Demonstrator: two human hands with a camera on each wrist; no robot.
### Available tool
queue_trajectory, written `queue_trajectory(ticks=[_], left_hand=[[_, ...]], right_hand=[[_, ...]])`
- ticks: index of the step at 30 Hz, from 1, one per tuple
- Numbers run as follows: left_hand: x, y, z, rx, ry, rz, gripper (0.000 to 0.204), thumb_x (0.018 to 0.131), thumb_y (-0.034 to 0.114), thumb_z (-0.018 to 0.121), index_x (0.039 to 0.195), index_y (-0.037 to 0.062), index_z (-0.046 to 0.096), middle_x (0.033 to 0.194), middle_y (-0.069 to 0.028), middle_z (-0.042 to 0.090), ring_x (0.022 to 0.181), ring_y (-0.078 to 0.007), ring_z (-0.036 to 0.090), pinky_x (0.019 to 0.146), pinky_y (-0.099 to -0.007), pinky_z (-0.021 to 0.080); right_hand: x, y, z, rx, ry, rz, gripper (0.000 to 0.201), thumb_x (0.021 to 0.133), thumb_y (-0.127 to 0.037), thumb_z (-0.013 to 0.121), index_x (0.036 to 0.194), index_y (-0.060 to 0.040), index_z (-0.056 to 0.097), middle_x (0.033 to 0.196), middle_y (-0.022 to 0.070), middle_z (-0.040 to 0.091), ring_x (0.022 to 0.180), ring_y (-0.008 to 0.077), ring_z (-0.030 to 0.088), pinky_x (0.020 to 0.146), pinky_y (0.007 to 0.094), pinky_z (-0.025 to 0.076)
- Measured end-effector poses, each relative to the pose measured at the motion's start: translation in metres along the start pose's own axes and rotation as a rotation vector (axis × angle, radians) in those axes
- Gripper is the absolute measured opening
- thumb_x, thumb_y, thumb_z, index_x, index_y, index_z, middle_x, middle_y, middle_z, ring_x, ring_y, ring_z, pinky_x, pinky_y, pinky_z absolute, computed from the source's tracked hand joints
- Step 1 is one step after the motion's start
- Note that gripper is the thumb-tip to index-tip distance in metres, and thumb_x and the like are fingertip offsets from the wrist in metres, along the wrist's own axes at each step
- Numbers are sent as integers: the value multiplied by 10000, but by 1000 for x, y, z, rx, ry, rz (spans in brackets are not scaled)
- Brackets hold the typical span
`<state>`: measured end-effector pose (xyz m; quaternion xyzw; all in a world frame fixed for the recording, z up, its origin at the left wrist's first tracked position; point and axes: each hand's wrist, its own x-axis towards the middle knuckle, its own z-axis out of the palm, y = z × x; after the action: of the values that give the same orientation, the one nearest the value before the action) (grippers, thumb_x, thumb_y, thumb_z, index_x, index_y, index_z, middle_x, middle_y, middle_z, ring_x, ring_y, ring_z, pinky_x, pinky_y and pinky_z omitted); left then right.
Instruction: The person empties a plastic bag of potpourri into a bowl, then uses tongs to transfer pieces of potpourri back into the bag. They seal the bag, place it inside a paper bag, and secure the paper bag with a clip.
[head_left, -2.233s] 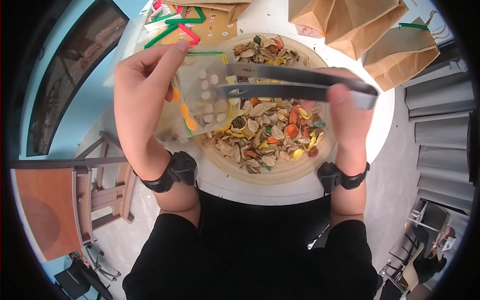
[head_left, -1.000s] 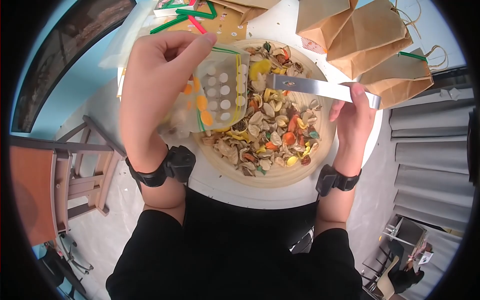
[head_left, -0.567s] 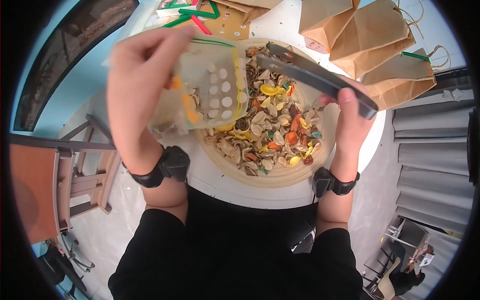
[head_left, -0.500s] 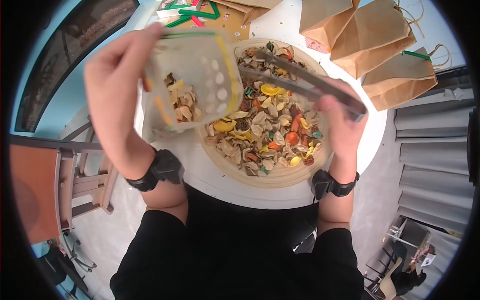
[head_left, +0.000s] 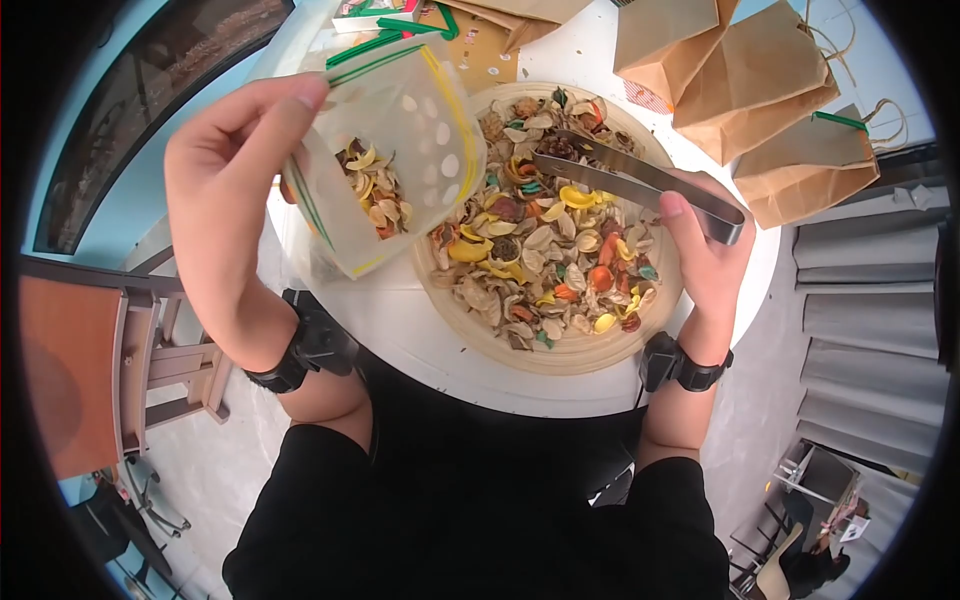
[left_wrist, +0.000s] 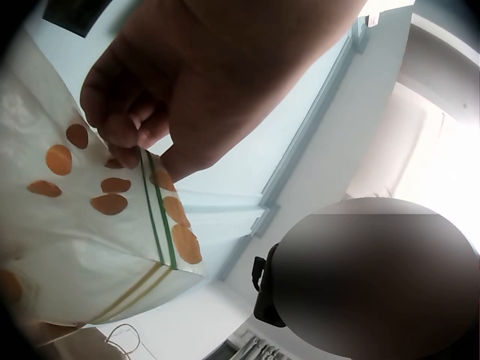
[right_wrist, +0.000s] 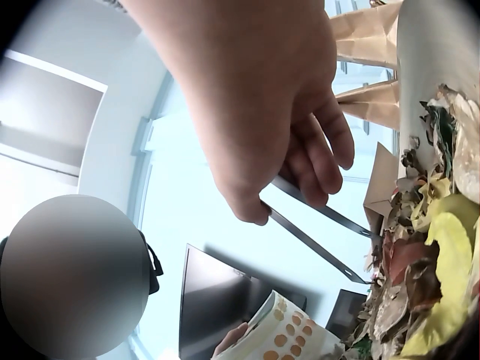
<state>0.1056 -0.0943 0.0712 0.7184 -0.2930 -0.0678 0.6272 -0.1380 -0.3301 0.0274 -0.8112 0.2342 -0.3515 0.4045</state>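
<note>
My left hand [head_left: 222,165] pinches the edge of a translucent zip bag [head_left: 350,240] with green and yellow seal lines and printed dots. Inside it lies a small heap of potpourri [head_left: 375,195]. The left wrist view shows the bag [left_wrist: 67,240] hanging from thumb and fingers. Metal tongs [head_left: 620,186] are in my right hand [head_left: 708,265], thumb on one arm and fingers on the other. Their tips stand apart around a dark, cone-like piece [head_left: 560,147] in the loose potpourri [head_left: 540,240]. That pile covers a round, pale woven plate [head_left: 560,364].
Brown paper bags [head_left: 765,90] stand at the back right, one with a green strip [head_left: 840,121]. A small white box [head_left: 375,17], green strips [head_left: 430,28] and a brown sheet [head_left: 490,65] lie at the back left. A wooden chair [head_left: 180,355] is at left.
My left hand has drawn the bag left and tilted it, so the potpourri inside shows. A yellow piece at the tong tips was let go onto the pile. The tongs now reach farther back.
</note>
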Motion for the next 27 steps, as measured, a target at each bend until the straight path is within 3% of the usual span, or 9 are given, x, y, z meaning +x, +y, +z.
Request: queue_trajectory(ticks=[5, 8, 11, 17, 23, 24, 27], left_hand=[[-2, 5, 14, -34, -58, -52, 213, 858, 166, 715, 940, -31, 728, 674, 4, 626, 557, -31, 498, 488, -200, 351], [-1, 2, 19, -34, -94, -40, 227, 855, 183, 722, 931, -31, 730, 662, 14, 612, 551, -25, 482, 485, -197, 346], [0, 3, 24, -29, -108, -56, 235, 854, 195, 726, 923, -30, 733, 644, 26, 589, 548, -21, 462, 485, -194, 341], [3, 1, 39, -15, -114, -60, 250, 855, 211, 724, 912, -33, 731, 629, 48, 553, 546, -16, 438, 487, -192, 331], [2, 4, 50, -16, -161, -88, 262, 854, 216, 721, 907, -40, 725, 625, 62, 538, 556, -13, 436, 488, -190, 327], [2, 4, 51, -3, -172, -90, 248, 867, 202, 710, 924, -38, 724, 650, 48, 559, 561, -18, 458, 490, -197, 336], [3, 3, 53, 20, -198, -94, 221, 893, 172, 685, 955, -37, 721, 698, 20, 599, 571, -29, 502, 495, -211, 356]], right_hand=[[-2, 4, 4, 63, 68, 68, 168, 837, -74, 731, 945, 51, 703, 730, 12, 647, 662, 58, 550, 617, 199, 431], [-1, 4, -1, 47, 22, 122, 170, 817, -54, 737, 950, 45, 704, 740, 31, 664, 663, 81, 576, 639, 212, 453], [1, 4, 2, -148, -41, -129, 181, 789, -31, 743, 949, 43, 704, 750, 57, 680, 658, 109, 598, 654, 225, 472], [-5, -5, 0, -144, -33, -78, 188, 774, -27, 754, 939, 47, 702, 770, 75, 686, 655, 118, 610, 647, 235, 480], [-9, 1, -5, 150, 98, -103, 169, 852, -41, 689, 964, 87, 682, 747, 103, 663, 664, 145, 614, 634, 254, 483], [-10, 6, -2, 323, 143, -193, 293, 881, -163, 686, 1016, 97, 665, 785, 143, 669, 686, 185, 630, 644, 277, 498], [-14, -9, 11, 781, 127, -107, 468, 872, -334, 703, 1057, 94, 654, 849, 180, 679, 709, 214, 643, 673, 299, 512]])
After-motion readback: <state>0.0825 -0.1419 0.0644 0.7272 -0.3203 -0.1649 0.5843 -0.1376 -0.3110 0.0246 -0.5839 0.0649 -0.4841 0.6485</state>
